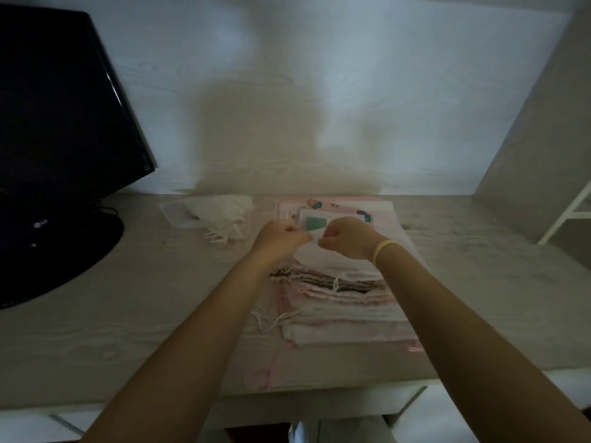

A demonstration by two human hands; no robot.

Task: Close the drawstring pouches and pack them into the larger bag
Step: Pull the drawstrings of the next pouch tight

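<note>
Two hands work over the middle of the desk, above a stack of pouches. Our left hand and our right hand are both curled into fists and lifted close together, with a white pouch hanging between them. We think each hand pinches one end of its drawstring, but the cords are too blurred to be sure.

The pouch looks thin, soft and very light, like gauze, so it should gather easily when the strings are pulled apart. The cord ends are the good place to hold, not the cloth. The stack below is flat and layered, white, pale pink and one dark striped piece, with loose frayed strings at its left side. Closed pouches, crumpled and white, lie near the back edge, left of the pink printed bag.
</note>
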